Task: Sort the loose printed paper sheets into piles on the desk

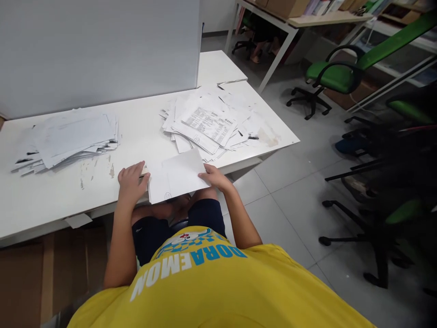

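Observation:
A white sheet of paper [179, 175] with a small round stamp mark near its lower left lies over the table's front edge, above my lap. My right hand [215, 176] pinches its right edge, thumb on top. At the left edge of the sheet is my left hand [131, 183], fingers bent. Between its thumb and forefinger shows a small pale object [144, 171], too small to name. Just beyond the sheet is a messy pile of papers [208, 120], the top ones printed. A second paper stack [73, 136] rests on the left.
The white table [136, 114] has brown worn patches and a grey upright panel [99, 50] along its back. Cardboard boxes [64, 269] stand beneath it at lower left. Green office chairs [332, 75] are on the right. Another person's legs [257, 52] show under the far desk.

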Demonstrator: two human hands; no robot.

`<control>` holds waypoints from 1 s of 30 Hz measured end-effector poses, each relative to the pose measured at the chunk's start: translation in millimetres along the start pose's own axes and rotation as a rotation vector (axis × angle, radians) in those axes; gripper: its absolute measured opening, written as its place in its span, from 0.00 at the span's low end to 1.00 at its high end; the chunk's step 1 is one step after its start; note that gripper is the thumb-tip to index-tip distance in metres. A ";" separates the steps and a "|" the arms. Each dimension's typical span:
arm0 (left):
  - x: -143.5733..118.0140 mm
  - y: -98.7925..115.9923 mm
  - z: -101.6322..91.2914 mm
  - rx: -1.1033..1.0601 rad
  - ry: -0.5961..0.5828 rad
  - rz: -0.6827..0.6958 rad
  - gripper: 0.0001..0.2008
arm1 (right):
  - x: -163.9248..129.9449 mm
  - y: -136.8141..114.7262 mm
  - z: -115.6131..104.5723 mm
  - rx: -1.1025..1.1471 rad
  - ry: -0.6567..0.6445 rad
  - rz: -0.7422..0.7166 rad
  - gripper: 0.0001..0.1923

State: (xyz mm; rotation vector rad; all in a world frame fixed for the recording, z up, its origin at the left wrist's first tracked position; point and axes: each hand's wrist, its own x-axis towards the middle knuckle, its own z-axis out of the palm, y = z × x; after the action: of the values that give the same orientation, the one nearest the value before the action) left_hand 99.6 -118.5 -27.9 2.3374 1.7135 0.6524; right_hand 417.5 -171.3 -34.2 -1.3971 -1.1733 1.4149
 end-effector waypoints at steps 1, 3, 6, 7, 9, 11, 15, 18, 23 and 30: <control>-0.5 0.5 0.6 0.000 0.003 -0.001 0.25 | 0.5 0.2 2.6 0.009 -0.005 0.007 0.17; -1.3 1.3 2.0 0.007 0.011 -0.004 0.27 | 1.8 0.7 7.2 0.026 -0.017 0.014 0.17; -1.6 2.7 4.5 0.018 0.026 -0.025 0.27 | 4.7 2.3 11.0 0.040 -0.022 0.019 0.17; -1.5 3.4 5.3 0.017 0.034 -0.032 0.27 | 5.7 3.0 11.3 0.045 -0.021 0.023 0.17; -1.1 5.2 6.2 0.010 0.047 -0.041 0.26 | 7.6 4.6 10.4 0.063 -0.023 0.032 0.17; -0.6 8.0 6.3 -0.003 0.053 -0.054 0.24 | 9.1 5.9 8.2 0.090 -0.038 0.038 0.18; -0.8 15.3 5.6 -0.023 0.040 -0.088 0.21 | 11.3 6.8 2.6 0.122 -0.071 0.046 0.19; -2.8 19.0 6.6 -0.012 0.033 -0.076 0.21 | 12.3 7.2 -0.6 0.138 -0.097 0.060 0.19; -7.4 17.9 8.3 0.004 0.052 -0.061 0.22 | 11.0 9.6 3.1 0.150 -0.083 0.052 0.20; -14.0 17.7 8.8 0.017 0.095 -0.130 0.23 | 0.8 -7.4 3.9 -0.034 -0.006 -0.004 0.18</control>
State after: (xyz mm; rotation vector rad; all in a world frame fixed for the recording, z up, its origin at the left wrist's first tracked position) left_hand 115.3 -136.4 -32.3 2.2159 1.8994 0.7394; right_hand 413.1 -169.0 -27.4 -1.4141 -1.2085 1.4040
